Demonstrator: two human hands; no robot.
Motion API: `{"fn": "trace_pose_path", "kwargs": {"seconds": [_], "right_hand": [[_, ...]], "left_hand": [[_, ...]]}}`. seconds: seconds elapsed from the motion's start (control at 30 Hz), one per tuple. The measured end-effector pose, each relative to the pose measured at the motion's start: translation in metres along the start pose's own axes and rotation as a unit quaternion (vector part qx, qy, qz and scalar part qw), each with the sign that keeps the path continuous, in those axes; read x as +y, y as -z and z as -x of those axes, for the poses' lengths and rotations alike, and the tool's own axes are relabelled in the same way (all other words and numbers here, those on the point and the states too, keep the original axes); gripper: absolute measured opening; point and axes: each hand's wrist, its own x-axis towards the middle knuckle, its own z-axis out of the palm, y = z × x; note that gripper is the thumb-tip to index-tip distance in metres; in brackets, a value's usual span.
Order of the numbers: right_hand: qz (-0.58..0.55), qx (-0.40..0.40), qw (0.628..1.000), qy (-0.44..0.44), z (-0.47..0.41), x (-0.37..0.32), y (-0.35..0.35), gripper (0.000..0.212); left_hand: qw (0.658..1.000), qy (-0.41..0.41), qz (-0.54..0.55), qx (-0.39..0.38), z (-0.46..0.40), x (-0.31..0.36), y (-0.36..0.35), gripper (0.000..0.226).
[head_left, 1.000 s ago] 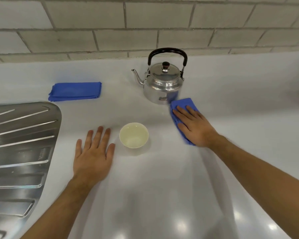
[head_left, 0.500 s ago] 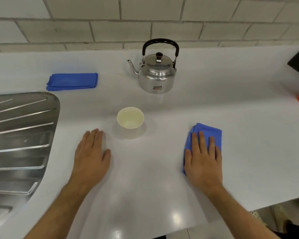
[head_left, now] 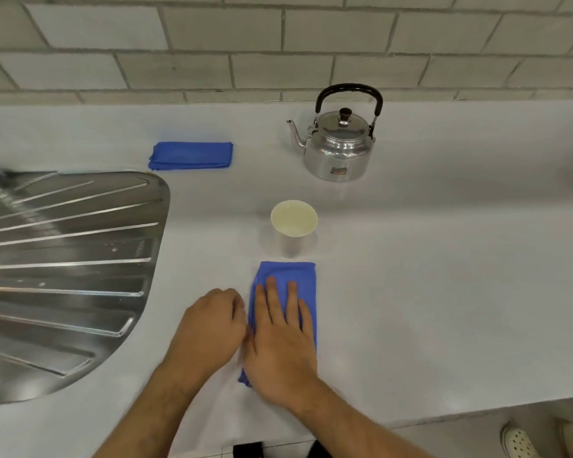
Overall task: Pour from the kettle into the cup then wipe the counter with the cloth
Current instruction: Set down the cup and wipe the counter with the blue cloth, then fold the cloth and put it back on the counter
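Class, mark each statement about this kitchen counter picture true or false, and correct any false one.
1. The right hand lies flat on a blue cloth. True.
2. The kettle is being lifted off the counter. False: it stands on the counter near the wall, with no hand on it.
3. A second blue cloth lies folded near the drainboard. True.
4. The cup lies on its side. False: it stands upright, between the kettle and the cloth under the hand.
5. The left hand holds the cup. False: it rests beside the right hand, apart from the cup.
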Motion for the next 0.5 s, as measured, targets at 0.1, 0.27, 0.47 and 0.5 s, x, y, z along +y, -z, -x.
{"fn": "trace_pose_path", "kwargs": {"seconds": [0.1,0.27,0.47,0.5], "right_hand": [[-0.168,-0.049,0.984,0.045,-0.014,0.01,0.026,0.048],[-0.189,0.043,0.98,0.044,-0.037,0.027,0.062,0.04],[0.122,-0.038,0.984,0.128,-0.054,0.015,0.046,0.082],[0.129,-0.03,0.983,0.127,-0.055,0.009,0.043,0.084]], "left_hand": [[0.999,0.029,0.003,-0.027,0.003,-0.003,0.005,0.024],[0.986,0.045,-0.008,-0.16,0.019,0.024,-0.007,0.033],[0.988,0.088,-0.018,-0.126,0.022,0.007,0.001,0.029],[0.989,0.101,-0.016,-0.105,0.021,-0.001,0.004,0.027]]}}
